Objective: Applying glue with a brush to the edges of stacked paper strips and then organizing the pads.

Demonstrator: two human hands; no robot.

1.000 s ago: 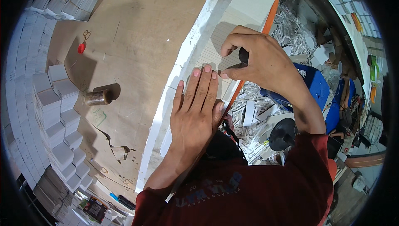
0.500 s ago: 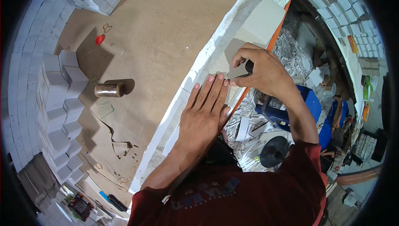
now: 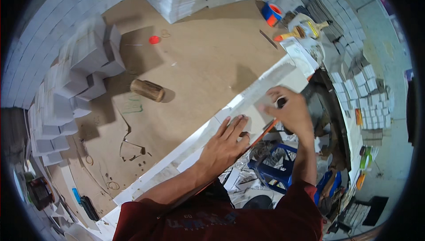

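Head view: nearest, the person's dark red shirt (image 3: 274, 219) is filling the lower edge, both forearms reaching forward from its sleeves. Beyond it, the left hand (image 3: 223, 142) is resting palm down, its fingers slightly spread, with the tips lying at the lower end of the paper (image 3: 256, 120). That paper is lying between the two hands and running on past the right one, inside a white-edged trough (image 3: 219, 116) slanting up to the right. It is looking flat and pale, white by the left fingertips and creamier farther up, with soft shadow falling across it. The right hand (image 3: 291, 110) is holding itself curled over the paper's right side, thumb and forefinger standing apart around a dark thing (image 3: 281, 102); blur is hiding whether it is gripping that. An orange strip (image 3: 264, 133) is edging the paper's near side, with scraps (image 3: 231, 178) and a blue stool (image 3: 257, 166) sitting below. Across the brown table (image 3: 199, 72), a wood block (image 3: 147, 90) is lying on its side, and a red cap (image 3: 154, 40) is sitting beyond. White stacks (image 3: 90, 59) are standing at left, more rising at the far edge.
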